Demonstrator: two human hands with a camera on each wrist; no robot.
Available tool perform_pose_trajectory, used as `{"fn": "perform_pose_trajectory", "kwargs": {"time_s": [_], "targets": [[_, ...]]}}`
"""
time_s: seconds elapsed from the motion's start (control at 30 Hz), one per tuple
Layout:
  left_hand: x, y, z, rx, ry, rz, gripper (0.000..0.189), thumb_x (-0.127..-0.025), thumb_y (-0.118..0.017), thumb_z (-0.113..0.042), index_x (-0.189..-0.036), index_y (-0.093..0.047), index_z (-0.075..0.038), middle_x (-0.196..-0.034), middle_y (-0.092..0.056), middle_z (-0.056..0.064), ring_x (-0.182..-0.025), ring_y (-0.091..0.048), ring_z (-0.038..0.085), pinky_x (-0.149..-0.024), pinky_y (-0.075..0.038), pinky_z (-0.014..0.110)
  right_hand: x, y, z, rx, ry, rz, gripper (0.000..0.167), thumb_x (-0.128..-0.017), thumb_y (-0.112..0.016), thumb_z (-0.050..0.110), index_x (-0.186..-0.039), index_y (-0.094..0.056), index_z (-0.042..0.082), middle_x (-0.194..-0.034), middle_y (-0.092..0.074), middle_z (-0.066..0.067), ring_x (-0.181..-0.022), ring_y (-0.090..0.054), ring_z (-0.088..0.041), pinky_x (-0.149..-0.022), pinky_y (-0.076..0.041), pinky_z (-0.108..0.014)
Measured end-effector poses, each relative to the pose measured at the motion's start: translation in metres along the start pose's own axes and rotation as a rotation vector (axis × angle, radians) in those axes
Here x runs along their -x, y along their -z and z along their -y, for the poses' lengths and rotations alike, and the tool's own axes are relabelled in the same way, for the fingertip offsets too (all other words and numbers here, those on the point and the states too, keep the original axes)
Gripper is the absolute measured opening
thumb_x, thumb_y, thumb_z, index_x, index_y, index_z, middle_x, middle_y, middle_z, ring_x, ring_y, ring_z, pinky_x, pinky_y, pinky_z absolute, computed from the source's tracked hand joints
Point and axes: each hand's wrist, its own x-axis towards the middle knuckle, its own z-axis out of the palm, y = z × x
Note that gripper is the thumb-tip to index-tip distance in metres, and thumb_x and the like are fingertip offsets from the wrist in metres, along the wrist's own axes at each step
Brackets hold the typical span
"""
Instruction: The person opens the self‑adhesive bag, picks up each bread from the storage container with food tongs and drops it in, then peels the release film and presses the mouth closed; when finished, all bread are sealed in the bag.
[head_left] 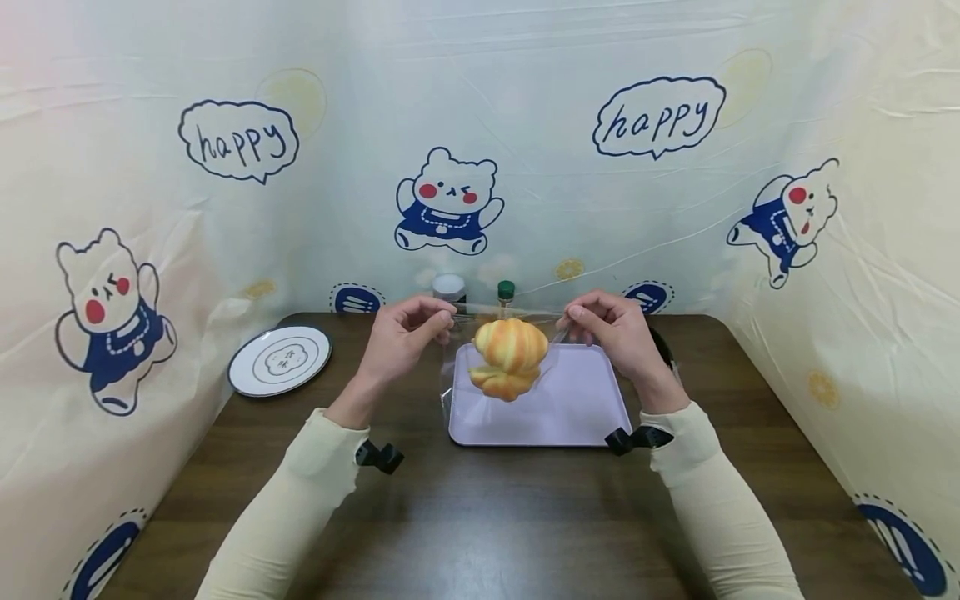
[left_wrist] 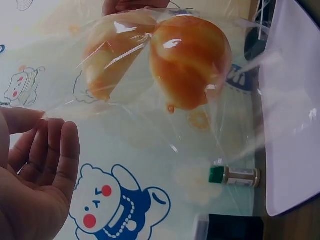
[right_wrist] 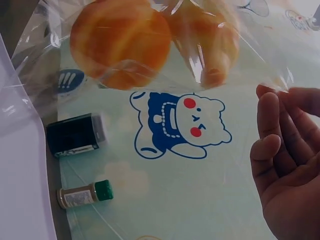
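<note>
A clear plastic bag [left_wrist: 135, 115] hangs between my two hands with two golden bread rolls inside. The upper roll [head_left: 512, 343] looks like a croissant, and the other roll [head_left: 504, 383] sits just under it in the head view. My left hand [head_left: 407, 332] pinches one top corner of the bag between thumb and fingers. Over on the other side, my right hand [head_left: 613, 333] pinches the opposite corner. Both rolls hang over the left part of a pale lilac tray [head_left: 577, 400]. In the right wrist view the right thumb and index fingertips meet at the film.
A white plate [head_left: 247, 375] with dark lettering lies at the left of the brown table [head_left: 480, 517]. Behind the bag stand a green-capped shaker bottle [right_wrist: 82, 195] and a dark jar [right_wrist: 75, 135] with a pale lid. A black round object [head_left: 663, 346] is partly hidden behind the right hand.
</note>
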Motion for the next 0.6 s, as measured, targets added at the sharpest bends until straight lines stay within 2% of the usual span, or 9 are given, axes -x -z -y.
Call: {"fn": "perform_pose_trajectory", "kwargs": {"time_s": [0.13, 0.27, 0.43, 0.5, 0.6], "targets": [[0.0, -0.001, 0.0, 0.021, -0.012, 0.0, 0.021, -0.098, -0.064, -0.018, -0.108, -0.071, -0.001, -0.086, -0.068, -0.004, -0.072, -0.066, 0.016, -0.071, -0.059, 0.026, -0.001, -0.001, -0.002, -0.059, -0.003, -0.021, 0.017, -0.1, -0.06, 0.013, -0.102, -0.065, -0.004, -0.085, -0.075, 0.004, -0.063, -0.064, -0.014, -0.051, -0.049, -0.024], [-0.002, -0.005, -0.001, 0.043, -0.023, -0.001, 0.02, -0.098, -0.063, -0.015, -0.108, -0.07, 0.001, -0.085, -0.067, -0.003, -0.071, -0.065, 0.015, -0.07, -0.06, 0.028, -0.001, -0.003, -0.004, -0.08, -0.042, 0.004, 0.023, -0.101, -0.058, 0.016, -0.108, -0.063, -0.005, -0.089, -0.076, 0.002, -0.064, -0.068, -0.013, -0.051, -0.052, -0.025], [-0.003, -0.01, -0.003, 0.011, 0.0, -0.017, 0.019, -0.098, -0.064, -0.018, -0.107, -0.07, -0.002, -0.085, -0.066, -0.002, -0.071, -0.063, 0.015, -0.068, -0.059, 0.028, 0.0, -0.006, -0.01, -0.123, -0.09, 0.029, 0.029, -0.102, -0.058, 0.02, -0.114, -0.061, -0.006, -0.095, -0.077, 0.002, -0.076, -0.075, -0.014, -0.067, -0.062, -0.03], [-0.003, -0.011, -0.004, -0.005, 0.013, -0.023, 0.019, -0.098, -0.064, -0.019, -0.108, -0.07, -0.004, -0.086, -0.066, -0.002, -0.072, -0.062, 0.016, -0.069, -0.06, 0.032, 0.001, -0.007, -0.012, -0.131, -0.1, 0.03, 0.031, -0.102, -0.058, 0.021, -0.115, -0.062, -0.007, -0.096, -0.077, 0.001, -0.083, -0.076, -0.016, -0.073, -0.062, -0.032], [-0.004, -0.013, -0.005, -0.007, 0.019, -0.025, 0.02, -0.098, -0.064, -0.021, -0.108, -0.071, -0.005, -0.086, -0.066, 0.0, -0.072, -0.062, 0.016, -0.069, -0.06, 0.031, 0.002, -0.009, -0.014, -0.137, -0.097, 0.045, 0.033, -0.101, -0.06, 0.02, -0.116, -0.061, -0.01, -0.098, -0.077, -0.001, -0.089, -0.076, -0.017, -0.08, -0.062, -0.033]]}}
